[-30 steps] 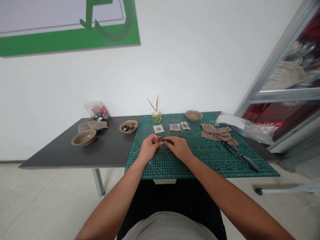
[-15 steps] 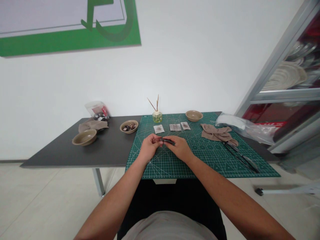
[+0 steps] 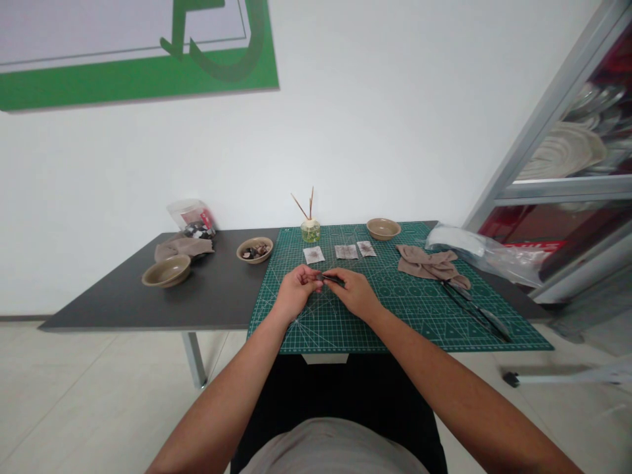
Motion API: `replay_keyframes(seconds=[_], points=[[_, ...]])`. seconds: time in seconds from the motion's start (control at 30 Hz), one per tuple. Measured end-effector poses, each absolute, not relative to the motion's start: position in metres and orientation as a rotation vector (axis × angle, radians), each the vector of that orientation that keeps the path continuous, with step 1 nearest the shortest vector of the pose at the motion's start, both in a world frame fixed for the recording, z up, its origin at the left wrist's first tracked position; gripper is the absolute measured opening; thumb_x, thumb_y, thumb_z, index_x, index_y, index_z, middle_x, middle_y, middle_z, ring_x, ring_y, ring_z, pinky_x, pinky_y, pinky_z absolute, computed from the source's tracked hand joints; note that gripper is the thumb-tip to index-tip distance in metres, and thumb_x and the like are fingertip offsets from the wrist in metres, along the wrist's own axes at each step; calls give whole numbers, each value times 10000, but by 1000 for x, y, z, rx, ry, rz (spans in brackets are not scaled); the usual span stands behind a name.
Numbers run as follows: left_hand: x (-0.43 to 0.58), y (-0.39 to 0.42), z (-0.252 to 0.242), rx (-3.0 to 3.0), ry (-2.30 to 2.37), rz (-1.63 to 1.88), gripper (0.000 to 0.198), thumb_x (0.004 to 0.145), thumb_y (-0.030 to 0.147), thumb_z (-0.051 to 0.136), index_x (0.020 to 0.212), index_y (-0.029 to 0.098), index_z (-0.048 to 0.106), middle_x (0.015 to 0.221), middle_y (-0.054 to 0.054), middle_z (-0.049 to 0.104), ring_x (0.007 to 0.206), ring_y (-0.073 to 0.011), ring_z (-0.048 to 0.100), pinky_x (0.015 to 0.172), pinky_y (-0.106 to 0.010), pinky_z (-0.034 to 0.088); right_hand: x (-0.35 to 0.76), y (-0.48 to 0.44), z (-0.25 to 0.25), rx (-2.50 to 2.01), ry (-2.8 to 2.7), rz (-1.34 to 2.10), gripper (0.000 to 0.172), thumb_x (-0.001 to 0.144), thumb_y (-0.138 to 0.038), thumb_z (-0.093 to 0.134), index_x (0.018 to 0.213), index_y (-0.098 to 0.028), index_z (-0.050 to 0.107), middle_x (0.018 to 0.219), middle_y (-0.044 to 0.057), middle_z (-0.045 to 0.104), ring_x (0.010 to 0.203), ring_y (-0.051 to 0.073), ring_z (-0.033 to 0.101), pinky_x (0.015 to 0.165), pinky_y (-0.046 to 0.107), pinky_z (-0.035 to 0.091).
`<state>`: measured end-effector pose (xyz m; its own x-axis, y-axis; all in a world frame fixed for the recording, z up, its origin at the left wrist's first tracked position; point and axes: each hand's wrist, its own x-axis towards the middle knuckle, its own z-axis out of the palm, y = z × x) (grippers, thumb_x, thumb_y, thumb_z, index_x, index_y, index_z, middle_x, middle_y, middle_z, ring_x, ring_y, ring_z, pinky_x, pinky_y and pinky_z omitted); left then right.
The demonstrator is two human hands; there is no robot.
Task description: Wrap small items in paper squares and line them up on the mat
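No word or number can be read. The board [image 3: 123, 87] on the wall [image 3: 370, 131] bears thick green strokes [image 3: 227, 71], cut off above; printed marks [image 3: 434, 324] on the mat [image 3: 340, 322] are too small, and white marks [image 3: 530, 247] on red by the plastic bag [image 3: 459, 240], possibly letters, are blurred.

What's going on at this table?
Someone is working over a green mat: the left hand pinches a small dark piece, and the right hand holds a slim dark tool against or near it, too small to tell which. Beyond the hands lie three marked papers; a bowl of bits stands to the left.
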<state>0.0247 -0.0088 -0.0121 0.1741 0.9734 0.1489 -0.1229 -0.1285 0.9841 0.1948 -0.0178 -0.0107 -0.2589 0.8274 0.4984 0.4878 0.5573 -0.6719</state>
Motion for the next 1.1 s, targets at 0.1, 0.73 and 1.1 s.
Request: replay_keyframes(seconds=[0.1,0.73,1.1], points=[[25,-9,-12,1317,930,1229,217,625,161,711,800,144,583,618,29,628,553,-97,568,597,-235,440,195,-18,-11,-1075,-1910,477,146,860,-230,615,981,-234,696,950,19,733,883,178,675,810,307,499],[25,-11,-11,1349,940,1243,197,632,161,695,789,158,575,594,38,611,544,-104,561,587,-240,435,195,-20,-14,-1027,-1935,377,164,880,-228,591,1021,-230,676,998,33,719,941,178,657,858,315,491],[24,-12,-9,1334,938,1236,210,636,181,708,796,159,574,606,34,614,549,-107,564,596,-248,443,194,-19,-13,-1056,-1954,409,151,878,-251,588,1001,-216,669,972,46,708,910,187,647,835,327,486]])
